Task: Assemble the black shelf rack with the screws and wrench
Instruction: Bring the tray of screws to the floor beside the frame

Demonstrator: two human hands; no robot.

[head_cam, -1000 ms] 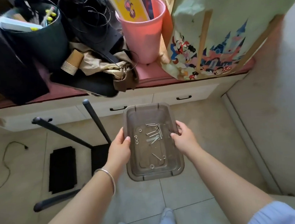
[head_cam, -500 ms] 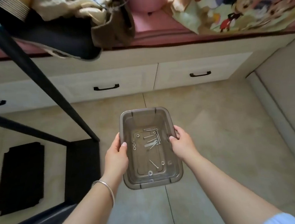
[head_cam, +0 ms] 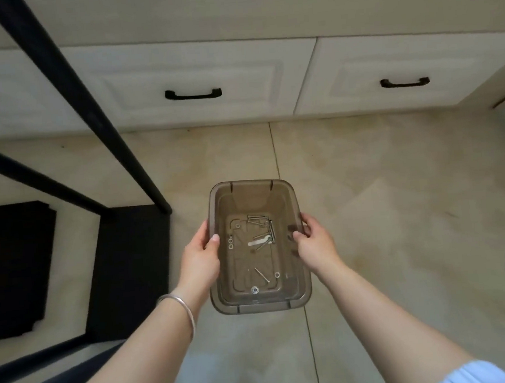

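Head view: the screws [head_cam: 261,225] and a small flat wrench [head_cam: 259,241] lie loose with a few washers [head_cam: 230,243] on the bottom of a clear brown plastic bin [head_cam: 262,307], which carries no readable label or brand. The left hand [head_cam: 200,259] grips the bin's left rim and the right hand [head_cam: 314,244] its right rim, holding it above the tiled floor [head_cam: 397,210]. The black rack frame [head_cam: 71,93] and two black shelf panels [head_cam: 15,267] stand left of the bin, before white drawers [head_cam: 190,75] with black handles.
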